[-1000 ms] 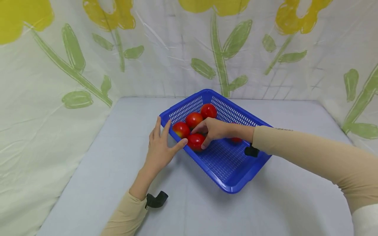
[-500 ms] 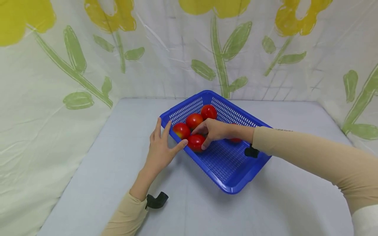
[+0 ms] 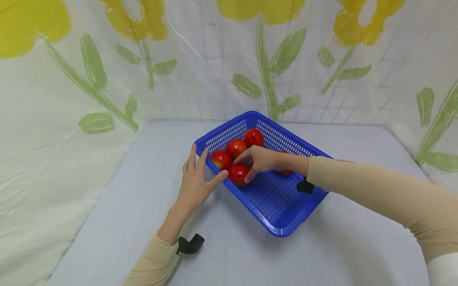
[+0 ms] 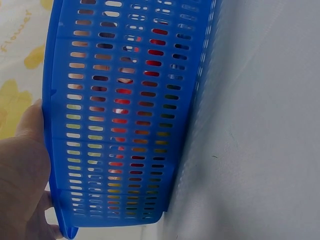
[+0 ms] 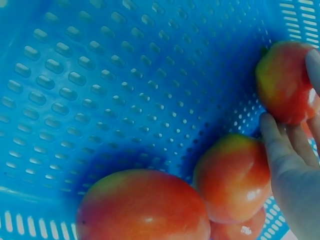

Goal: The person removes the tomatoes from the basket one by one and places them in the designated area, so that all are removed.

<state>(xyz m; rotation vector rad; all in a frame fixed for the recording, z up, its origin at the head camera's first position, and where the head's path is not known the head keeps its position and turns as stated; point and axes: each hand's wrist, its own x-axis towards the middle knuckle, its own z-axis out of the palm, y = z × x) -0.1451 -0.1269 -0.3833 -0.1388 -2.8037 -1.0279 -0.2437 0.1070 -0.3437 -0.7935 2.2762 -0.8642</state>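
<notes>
My right hand [image 3: 262, 158] reaches into a blue plastic basket [image 3: 262, 216] and grips a shiny red tomato [image 3: 237, 175], thumb on its near side and fingers curled over the far side. In the right wrist view that tomato [image 5: 285, 82] shows a yellow-green patch. Along the basket's left side lie three more, a red-yellow tomato [image 3: 220, 159], another tomato [image 3: 236, 147] and a third tomato [image 3: 253, 137]. My left hand [image 3: 195, 186] rests against the basket's left rim with fingers spread and thumb touching the edge.
Partly hidden under my right forearm, another tomato [image 3: 285, 171] lies by the basket's right side. The basket stands slanted on a pale cloth-covered table [image 3: 143, 222]. Behind it hangs a white curtain [image 3: 200, 79] painted with yellow flowers.
</notes>
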